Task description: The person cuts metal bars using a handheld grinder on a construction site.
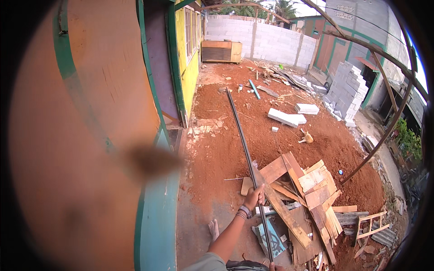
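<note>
A bundle of long, thin dark bars (244, 147) slants from the lower edge up over the red soil, its far end by the yellow wall. My left hand (255, 197), with bands at the wrist, is closed around the bars partway along. At the bottom edge, only part of my right hand (276, 268) shows, closed at the near end of the same bars. Beneath and to the right of the bars lies a heap of wooden boards (312, 187). A blue painted panel (270, 238) lies close beside the bars, under my hands.
An orange and teal wall (158, 226) stands close on my left, with a doorway (165, 58) beyond. A brown-and-white animal (306, 137) lies on the soil near white blocks (287, 117). Wooden poles (384, 144) slant at right. A wooden cabinet (221, 51) stands by the far block wall.
</note>
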A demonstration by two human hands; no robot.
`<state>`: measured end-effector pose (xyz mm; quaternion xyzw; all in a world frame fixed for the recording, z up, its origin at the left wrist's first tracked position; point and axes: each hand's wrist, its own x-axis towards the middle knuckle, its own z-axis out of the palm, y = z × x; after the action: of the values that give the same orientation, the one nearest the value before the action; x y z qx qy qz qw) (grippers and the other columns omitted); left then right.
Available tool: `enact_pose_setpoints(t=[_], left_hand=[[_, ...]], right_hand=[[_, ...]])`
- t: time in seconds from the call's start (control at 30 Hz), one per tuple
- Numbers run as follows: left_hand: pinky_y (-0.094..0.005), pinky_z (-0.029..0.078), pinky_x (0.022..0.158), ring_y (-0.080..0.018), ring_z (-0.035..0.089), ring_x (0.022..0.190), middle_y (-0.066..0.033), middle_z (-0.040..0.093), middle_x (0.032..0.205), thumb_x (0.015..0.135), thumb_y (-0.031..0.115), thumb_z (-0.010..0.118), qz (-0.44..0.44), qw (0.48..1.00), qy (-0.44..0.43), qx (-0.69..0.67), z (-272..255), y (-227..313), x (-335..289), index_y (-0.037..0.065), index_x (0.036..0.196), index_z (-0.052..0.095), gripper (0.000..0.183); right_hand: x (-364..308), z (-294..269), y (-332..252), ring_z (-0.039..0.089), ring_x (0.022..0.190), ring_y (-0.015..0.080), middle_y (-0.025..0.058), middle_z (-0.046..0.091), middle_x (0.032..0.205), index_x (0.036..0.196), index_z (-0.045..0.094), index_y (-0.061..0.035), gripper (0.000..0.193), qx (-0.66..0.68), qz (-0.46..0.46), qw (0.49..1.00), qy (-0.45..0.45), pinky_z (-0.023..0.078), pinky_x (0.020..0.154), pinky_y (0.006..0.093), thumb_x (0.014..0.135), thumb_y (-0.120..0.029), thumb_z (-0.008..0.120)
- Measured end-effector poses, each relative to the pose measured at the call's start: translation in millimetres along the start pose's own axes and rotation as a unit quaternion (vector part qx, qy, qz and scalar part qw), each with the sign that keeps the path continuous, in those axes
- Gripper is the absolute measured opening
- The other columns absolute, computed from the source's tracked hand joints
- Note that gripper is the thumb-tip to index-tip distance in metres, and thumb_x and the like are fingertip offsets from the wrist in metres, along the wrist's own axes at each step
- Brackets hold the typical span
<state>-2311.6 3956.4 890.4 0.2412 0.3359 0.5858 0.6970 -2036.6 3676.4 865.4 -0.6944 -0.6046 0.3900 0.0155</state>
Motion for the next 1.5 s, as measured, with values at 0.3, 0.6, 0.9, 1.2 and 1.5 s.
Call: enact_pose_setpoints(t=[0.3, 0.6, 0.9, 1.2, 1.5], left_hand=[[-0.0329, 0.044, 0.043, -0.0124, 0.044, 0.039, 0.0031, 0.040, 0.051, 0.096, 0.040, 0.062, -0.042, 0.999, -0.021, -0.014, -93.7, 158.6, 245.1, 0.015, 0.065, 0.041, 0.045], [-0.0280, 0.043, 0.047, -0.0079, 0.046, 0.046, 0.0060, 0.042, 0.058, 0.097, 0.039, 0.063, -0.004, 0.998, -0.044, -0.036, -176.4, 299.0, 534.4, 0.017, 0.073, 0.043, 0.039], [-0.0308, 0.045, 0.046, -0.0101, 0.047, 0.043, 0.0044, 0.041, 0.055, 0.099, 0.036, 0.061, -0.015, 0.994, -0.105, 0.008, -194.3, 446.6, 828.4, 0.015, 0.069, 0.042, 0.041], [-0.0320, 0.048, 0.050, -0.0106, 0.049, 0.048, 0.0032, 0.043, 0.058, 0.099, 0.040, 0.060, -0.006, 0.990, -0.136, 0.030, -236.0, 544.0, 1076.0, 0.015, 0.071, 0.043, 0.041], [-0.0324, 0.052, 0.080, -0.0164, 0.064, 0.092, -0.0102, 0.065, 0.106, 0.103, 0.045, 0.047, -0.056, 0.991, -0.123, 0.021, -260.7, 612.0, 1279.9, 0.010, 0.117, 0.052, 0.038]], right_hand=[[206.4, 11.6, -167.4, 0.059, 0.054, 0.0298, 0.0177, 0.055, 0.056, 0.075, 0.064, 0.0053, 0.071, 0.011, 0.073, 0.993, 0.093, 0.042, 0.056, 0.0487, 0.099, -0.058, 0.045], [450.2, -61.5, -450.4, 0.064, 0.091, 0.0495, 0.0292, 0.067, 0.087, 0.098, 0.071, 0.0004, 0.066, 0.066, 0.023, 0.990, 0.121, 0.048, 0.082, 0.0536, 0.102, -0.054, 0.034], [723.3, -142.0, -640.8, 0.065, 0.086, 0.0479, 0.0274, 0.067, 0.081, 0.093, 0.071, 0.0000, 0.067, 0.065, 0.019, 0.992, 0.102, 0.049, 0.078, 0.0528, 0.102, -0.055, 0.034], [944.6, -188.5, -768.2, 0.066, 0.081, 0.0464, 0.0257, 0.067, 0.075, 0.089, 0.072, -0.0004, 0.068, 0.090, 0.043, 0.982, 0.158, 0.050, 0.074, 0.0520, 0.102, -0.055, 0.034], [1118.9, -324.2, -906.7, 0.062, 0.060, 0.0324, 0.0182, 0.061, 0.062, 0.076, 0.067, 0.0017, 0.073, 0.169, 0.038, 0.962, 0.209, 0.046, 0.056, 0.0453, 0.102, -0.059, 0.034]])
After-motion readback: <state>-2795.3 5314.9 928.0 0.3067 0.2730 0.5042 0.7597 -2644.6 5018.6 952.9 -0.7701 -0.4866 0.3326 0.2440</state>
